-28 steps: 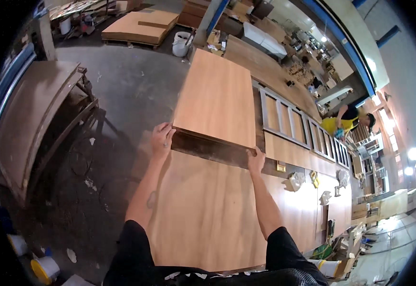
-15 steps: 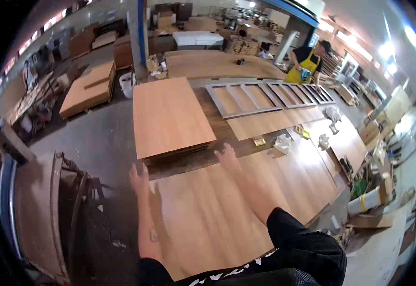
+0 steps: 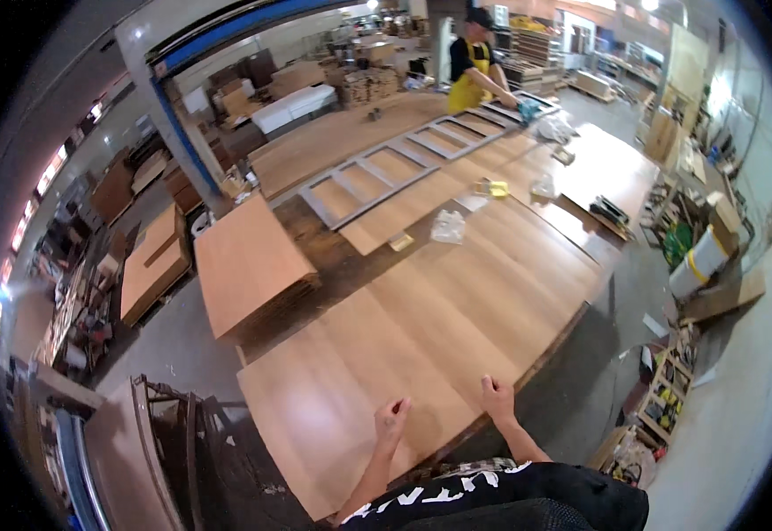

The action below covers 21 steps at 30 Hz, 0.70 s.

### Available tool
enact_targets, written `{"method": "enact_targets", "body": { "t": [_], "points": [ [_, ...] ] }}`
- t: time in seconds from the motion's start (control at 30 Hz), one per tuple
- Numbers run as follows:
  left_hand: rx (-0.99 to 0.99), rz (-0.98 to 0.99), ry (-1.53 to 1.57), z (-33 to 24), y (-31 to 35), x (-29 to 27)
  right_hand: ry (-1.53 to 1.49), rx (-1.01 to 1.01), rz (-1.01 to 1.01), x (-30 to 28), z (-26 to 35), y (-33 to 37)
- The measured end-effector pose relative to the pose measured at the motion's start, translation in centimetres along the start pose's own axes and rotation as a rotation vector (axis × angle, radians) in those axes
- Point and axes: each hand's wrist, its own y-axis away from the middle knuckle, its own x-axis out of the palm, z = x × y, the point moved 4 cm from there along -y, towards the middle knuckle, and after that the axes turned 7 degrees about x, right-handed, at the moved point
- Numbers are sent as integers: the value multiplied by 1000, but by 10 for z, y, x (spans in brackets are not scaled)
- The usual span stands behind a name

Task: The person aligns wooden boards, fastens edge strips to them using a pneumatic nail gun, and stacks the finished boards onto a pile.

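Just above the near part of a large wood-grain panel [image 3: 377, 354], my left hand [image 3: 391, 419] is held with its fingers curled in. My right hand [image 3: 497, 398] is closer to the panel's right edge, its fingers also drawn together. I see nothing in either hand. The panel lies flat on the worktable, and its surface reflects light. Beyond it, a grey slatted frame [image 3: 357, 168] rests along a narrower wood-grain sheet [image 3: 364, 237]. To the left, a neat stack of cut panels [image 3: 249, 257] lies at the table's end.
A co-worker in a yellow apron [image 3: 470, 84] bends over the frame's far end with a teal tool [image 3: 528, 110]. Clear plastic bags [image 3: 448, 227] and a yellow item [image 3: 492, 188] sit on the panels. A metal-framed cart [image 3: 160, 442] stands at lower left, offcuts [image 3: 714, 296] at right.
My hands were open and reaching over the panel's far left side. They have drawn back toward me and to the right, and their fingers have closed. The view has turned right.
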Motion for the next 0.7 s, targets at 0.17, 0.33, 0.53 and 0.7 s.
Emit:
{"method": "enact_targets", "body": {
  "t": [0.17,0.33,0.53,0.7],
  "points": [
    [115,305,130,-142,-24,121,-506,-230,34,-117,22,9],
    [125,667,481,-264,1,298,-878,-429,53,-265,63,8],
    [-5,609,1232,-364,20,442,-244,-758,-95,-362,75,29],
    [418,574,1029,-415,21,549,64,-857,-212,-435,98,11]
  ]
}}
